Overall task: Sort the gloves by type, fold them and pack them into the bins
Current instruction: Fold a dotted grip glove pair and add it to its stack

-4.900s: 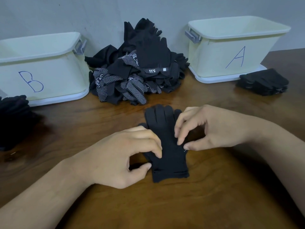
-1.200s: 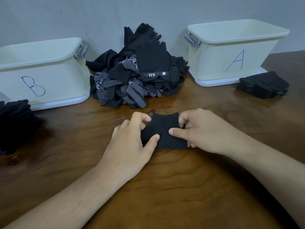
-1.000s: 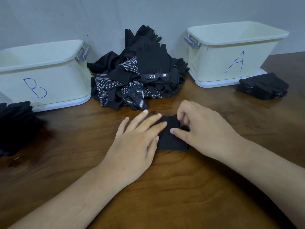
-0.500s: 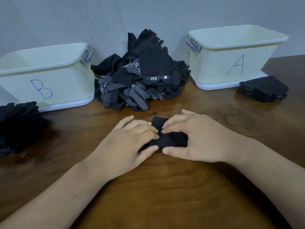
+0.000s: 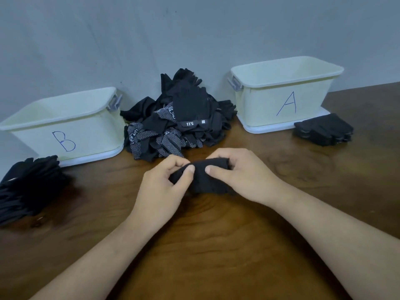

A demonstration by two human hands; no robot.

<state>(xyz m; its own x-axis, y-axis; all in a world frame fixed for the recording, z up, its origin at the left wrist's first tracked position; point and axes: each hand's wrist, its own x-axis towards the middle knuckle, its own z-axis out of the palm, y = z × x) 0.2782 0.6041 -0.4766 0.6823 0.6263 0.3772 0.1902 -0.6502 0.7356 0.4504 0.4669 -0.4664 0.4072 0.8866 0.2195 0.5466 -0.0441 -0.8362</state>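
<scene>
Here, the folded glove point(image 5: 204, 178) sits pinched between both hands' fingers point(image 5: 190, 169).

At ten o'clock, the first bin point(image 5: 93, 133) had a big blue "B" drawn by hand on its front wall. At two o'clock, the second bin point(image 5: 259, 105) had a big blue "A". At twelve o'clock, in the glove pile point(image 5: 186, 102), a black band point(image 5: 192, 123) showed white "5.11", upside down, beside a tiny square sign too small to read. White marks on the dotted gloves point(image 5: 170, 142) could not be read.
</scene>
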